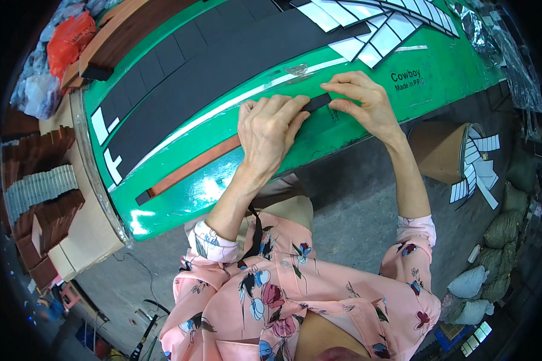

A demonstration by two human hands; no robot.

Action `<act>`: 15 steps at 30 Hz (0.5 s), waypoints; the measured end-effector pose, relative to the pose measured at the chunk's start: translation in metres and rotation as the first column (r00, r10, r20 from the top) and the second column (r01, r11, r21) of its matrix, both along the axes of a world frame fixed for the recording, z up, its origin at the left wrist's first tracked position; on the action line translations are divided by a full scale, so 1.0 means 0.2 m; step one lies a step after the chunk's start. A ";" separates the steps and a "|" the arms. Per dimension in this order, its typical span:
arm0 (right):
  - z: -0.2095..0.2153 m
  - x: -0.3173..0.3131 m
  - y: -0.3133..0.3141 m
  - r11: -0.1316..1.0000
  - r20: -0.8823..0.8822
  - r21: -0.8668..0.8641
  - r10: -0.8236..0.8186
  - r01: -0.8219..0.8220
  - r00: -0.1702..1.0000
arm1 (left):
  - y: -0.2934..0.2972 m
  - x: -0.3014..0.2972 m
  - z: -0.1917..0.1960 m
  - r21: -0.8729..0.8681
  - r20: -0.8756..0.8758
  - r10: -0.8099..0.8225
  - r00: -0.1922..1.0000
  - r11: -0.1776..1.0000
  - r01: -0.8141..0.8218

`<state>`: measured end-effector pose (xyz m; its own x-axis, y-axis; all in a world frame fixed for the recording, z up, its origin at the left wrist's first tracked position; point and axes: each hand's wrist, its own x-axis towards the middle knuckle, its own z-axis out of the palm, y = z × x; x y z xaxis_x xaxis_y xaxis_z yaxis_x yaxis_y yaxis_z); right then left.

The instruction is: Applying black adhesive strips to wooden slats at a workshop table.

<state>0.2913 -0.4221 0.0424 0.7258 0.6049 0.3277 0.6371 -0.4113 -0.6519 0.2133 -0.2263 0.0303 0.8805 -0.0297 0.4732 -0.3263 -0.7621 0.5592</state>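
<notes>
Left grip (265, 129) pinching, we hold a narrow brown strip (196, 163) near its dark far end (318, 103); our right grip (368, 103) curves thumb and fingers around that tip, though we cannot tell whether they press together. Our forearms angle inward. Beneath, the strip slants across a green tabletop (451, 75), black lettering (406, 77) printed beside our right wrist.

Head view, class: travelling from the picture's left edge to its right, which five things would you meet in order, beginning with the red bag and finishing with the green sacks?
Red bag → left hand → right hand → brown barrel → green sacks.
</notes>
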 end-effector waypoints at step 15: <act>-0.09 -0.06 0.01 0.976 -0.432 0.171 -0.049 0.135 0.901 | -0.01 0.00 -0.02 0.093 0.113 -0.073 0.991 0.994 0.062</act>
